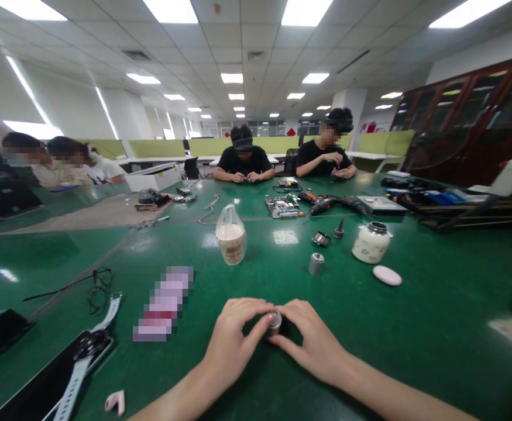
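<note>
Both of my hands meet over a small round metal part (275, 321) that rests on the green table (413, 327) close to me. My left hand (233, 336) curls around its left side with thumb and forefinger on it. My right hand (311, 339) grips it from the right. Most of the part is hidden by my fingers; only its shiny top rim shows.
Ahead stand a bagged cup (232, 235), a grey cylinder (316, 264), a white jar (371, 242), a pink lid (387, 275) and small metal pieces (321, 238). A power drill (332, 204) and circuit board (283, 207) lie farther back. A watch on a tablet (80, 356) lies left. Other people sit around.
</note>
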Demonstrator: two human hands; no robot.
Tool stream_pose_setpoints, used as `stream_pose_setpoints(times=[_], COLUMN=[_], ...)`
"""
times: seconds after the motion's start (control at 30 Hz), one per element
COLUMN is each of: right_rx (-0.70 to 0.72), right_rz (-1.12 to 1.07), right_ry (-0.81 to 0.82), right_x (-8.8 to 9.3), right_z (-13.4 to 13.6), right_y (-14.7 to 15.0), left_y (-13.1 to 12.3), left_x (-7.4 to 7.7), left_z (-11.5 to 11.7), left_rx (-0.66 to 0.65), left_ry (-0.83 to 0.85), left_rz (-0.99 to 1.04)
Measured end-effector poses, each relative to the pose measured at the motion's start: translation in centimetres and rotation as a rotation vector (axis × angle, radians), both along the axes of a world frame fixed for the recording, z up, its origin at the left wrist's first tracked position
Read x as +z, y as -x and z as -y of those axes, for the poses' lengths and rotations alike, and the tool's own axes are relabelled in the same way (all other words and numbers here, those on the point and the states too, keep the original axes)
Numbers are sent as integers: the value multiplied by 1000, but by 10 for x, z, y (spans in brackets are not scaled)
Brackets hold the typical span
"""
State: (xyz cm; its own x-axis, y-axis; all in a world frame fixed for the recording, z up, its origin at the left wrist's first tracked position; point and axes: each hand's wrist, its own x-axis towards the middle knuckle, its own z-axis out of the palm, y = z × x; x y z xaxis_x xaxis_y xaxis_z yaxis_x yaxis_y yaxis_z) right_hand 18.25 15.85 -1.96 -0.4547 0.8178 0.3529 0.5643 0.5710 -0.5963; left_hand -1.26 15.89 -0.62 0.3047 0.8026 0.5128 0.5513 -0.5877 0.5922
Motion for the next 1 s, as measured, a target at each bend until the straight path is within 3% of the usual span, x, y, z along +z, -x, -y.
stream_pose_setpoints(times=[0.6, 0.8, 1.0], right_rx=[22, -22, -93], right_rz=[-22, -124, -131], right_ry=[-60, -159, -191], right_x=[-4, 1, 14], right_z=[2, 1, -4], right_y=[-2, -7, 1], left_y=[-7, -5, -2], left_x=[-1, -18, -33], left_z=[5, 8, 4], left_rx=[-83, -161, -81], left_ry=[70, 86, 112], left_rz=[55, 44, 69])
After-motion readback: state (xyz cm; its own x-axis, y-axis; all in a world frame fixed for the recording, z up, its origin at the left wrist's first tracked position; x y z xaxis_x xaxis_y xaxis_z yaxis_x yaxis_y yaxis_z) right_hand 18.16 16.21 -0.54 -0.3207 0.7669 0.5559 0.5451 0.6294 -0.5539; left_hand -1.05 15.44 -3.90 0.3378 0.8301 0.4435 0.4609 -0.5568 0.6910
